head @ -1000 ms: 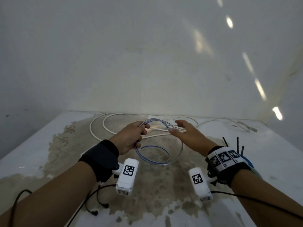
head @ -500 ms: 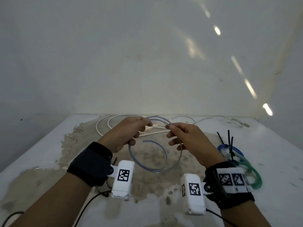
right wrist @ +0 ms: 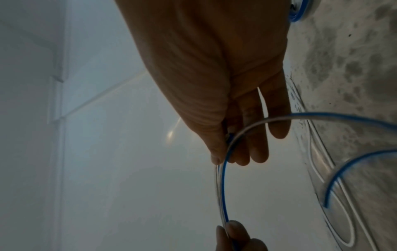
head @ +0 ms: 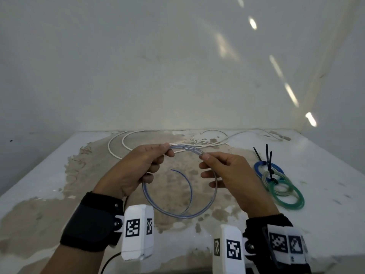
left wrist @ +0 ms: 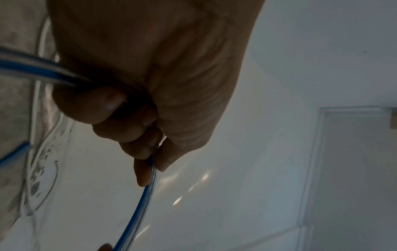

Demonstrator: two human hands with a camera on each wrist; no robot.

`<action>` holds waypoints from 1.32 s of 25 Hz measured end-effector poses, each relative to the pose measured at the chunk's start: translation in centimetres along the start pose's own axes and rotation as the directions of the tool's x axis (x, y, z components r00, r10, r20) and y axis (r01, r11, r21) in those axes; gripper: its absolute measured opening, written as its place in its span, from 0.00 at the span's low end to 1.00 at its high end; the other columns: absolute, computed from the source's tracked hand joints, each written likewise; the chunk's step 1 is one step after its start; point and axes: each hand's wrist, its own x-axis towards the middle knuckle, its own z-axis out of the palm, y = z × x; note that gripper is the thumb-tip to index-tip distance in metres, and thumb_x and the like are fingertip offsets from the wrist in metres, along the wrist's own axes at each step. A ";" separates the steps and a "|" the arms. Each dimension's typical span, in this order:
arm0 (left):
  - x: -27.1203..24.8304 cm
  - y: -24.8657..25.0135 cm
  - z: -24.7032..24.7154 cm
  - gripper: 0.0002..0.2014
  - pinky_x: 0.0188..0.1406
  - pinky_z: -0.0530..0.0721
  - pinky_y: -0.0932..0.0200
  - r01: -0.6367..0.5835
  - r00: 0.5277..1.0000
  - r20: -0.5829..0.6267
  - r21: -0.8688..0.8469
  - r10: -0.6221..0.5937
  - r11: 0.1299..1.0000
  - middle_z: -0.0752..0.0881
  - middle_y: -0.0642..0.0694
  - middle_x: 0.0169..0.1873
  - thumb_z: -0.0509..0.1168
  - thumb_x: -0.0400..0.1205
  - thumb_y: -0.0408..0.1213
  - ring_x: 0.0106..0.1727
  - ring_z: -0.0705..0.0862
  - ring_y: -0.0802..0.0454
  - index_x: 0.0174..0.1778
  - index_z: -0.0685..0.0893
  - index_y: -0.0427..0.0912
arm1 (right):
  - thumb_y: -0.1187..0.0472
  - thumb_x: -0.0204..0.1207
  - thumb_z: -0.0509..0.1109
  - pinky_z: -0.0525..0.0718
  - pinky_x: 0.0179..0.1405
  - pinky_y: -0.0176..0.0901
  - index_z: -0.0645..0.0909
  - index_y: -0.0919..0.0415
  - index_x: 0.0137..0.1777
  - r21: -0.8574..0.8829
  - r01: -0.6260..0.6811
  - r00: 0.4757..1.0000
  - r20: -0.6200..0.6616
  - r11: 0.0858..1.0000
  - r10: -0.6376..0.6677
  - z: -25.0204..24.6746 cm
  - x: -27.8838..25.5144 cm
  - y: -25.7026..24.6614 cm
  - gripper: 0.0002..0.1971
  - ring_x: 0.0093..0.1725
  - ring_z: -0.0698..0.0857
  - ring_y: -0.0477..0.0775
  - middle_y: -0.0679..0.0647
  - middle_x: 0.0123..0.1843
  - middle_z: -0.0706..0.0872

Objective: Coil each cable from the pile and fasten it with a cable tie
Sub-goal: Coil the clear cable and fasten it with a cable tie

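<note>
Clear tubing with blue core, looped above the counter: left hand clamps the top, right hand pinches what seems the end. Tuck end alongside loop; keep turns stacked before tying.

The left hand filled the upper frame, fingers curled round a clear cable with a blue core, which ran on below the thumb and forefinger. White cables lay left.
</note>
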 end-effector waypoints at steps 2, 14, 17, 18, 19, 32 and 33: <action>0.4 0.0 -0.1 0.15 0.17 0.54 0.66 0.016 0.999 0.031 0.004 -0.016 1.000 0.61 0.54 0.27 0.60 0.87 0.48 0.24 0.55 0.59 0.47 0.85 0.42 | 0.52 0.80 0.73 0.90 0.38 0.44 0.91 0.54 0.54 0.042 -0.011 1.000 -0.027 0.999 0.012 -0.1 0.4 0.1 0.09 0.38 0.92 0.48 0.50 0.44 0.94; 3.2 -2.0 0.3 0.17 0.26 0.76 0.63 -0.018 0.999 0.036 -0.053 0.020 0.998 0.75 0.53 0.28 0.63 0.82 0.53 0.25 0.70 0.60 0.48 0.89 0.43 | 0.53 0.85 0.68 0.71 0.20 0.35 0.90 0.51 0.53 0.141 -0.024 0.993 -0.107 0.990 0.040 -0.2 3.6 1.9 0.09 0.26 0.77 0.43 0.44 0.33 0.84; 3.4 -2.3 0.5 0.18 0.29 0.76 0.61 -0.058 0.996 0.063 0.013 0.057 0.998 0.70 0.54 0.32 0.67 0.76 0.55 0.27 0.68 0.59 0.50 0.92 0.46 | 0.53 0.84 0.69 0.81 0.25 0.38 0.90 0.54 0.53 0.167 -0.030 0.993 -0.108 0.985 0.049 -0.5 3.7 2.1 0.09 0.32 0.86 0.45 0.44 0.35 0.86; 3.5 -2.3 0.5 0.16 0.29 0.77 0.60 -0.057 0.997 0.049 0.019 0.056 0.998 0.69 0.54 0.32 0.67 0.78 0.54 0.27 0.68 0.59 0.50 0.92 0.47 | 0.53 0.84 0.69 0.83 0.27 0.39 0.90 0.54 0.53 0.175 -0.032 0.993 -0.105 0.984 0.051 -0.6 3.7 2.1 0.09 0.35 0.88 0.46 0.46 0.37 0.87; 3.4 -2.3 0.5 0.15 0.29 0.78 0.60 -0.050 0.998 0.034 0.023 0.049 0.999 0.69 0.53 0.32 0.67 0.80 0.53 0.27 0.68 0.59 0.50 0.92 0.47 | 0.53 0.84 0.69 0.85 0.28 0.40 0.90 0.54 0.53 0.184 -0.029 0.993 -0.104 0.982 0.049 -0.7 3.6 2.2 0.09 0.38 0.90 0.48 0.47 0.39 0.88; 4.0 -1.7 1.5 0.10 0.48 0.90 0.43 0.092 0.995 0.072 -0.395 -0.069 0.914 0.80 0.50 0.37 0.67 0.81 0.38 0.33 0.82 0.54 0.54 0.89 0.39 | 0.57 0.84 0.70 0.91 0.47 0.50 0.89 0.52 0.50 0.089 -0.047 0.999 0.018 0.995 0.045 -2.3 4.0 1.5 0.06 0.52 0.94 0.54 0.51 0.56 0.93; 4.1 -1.7 1.4 0.09 0.50 0.90 0.42 0.093 0.995 0.057 -0.392 -0.077 0.915 0.80 0.50 0.37 0.66 0.83 0.38 0.34 0.82 0.54 0.52 0.90 0.41 | 0.57 0.85 0.69 0.91 0.47 0.50 0.88 0.53 0.52 0.071 -0.046 0.999 0.012 0.996 0.045 -2.4 4.1 1.5 0.07 0.52 0.94 0.53 0.50 0.55 0.93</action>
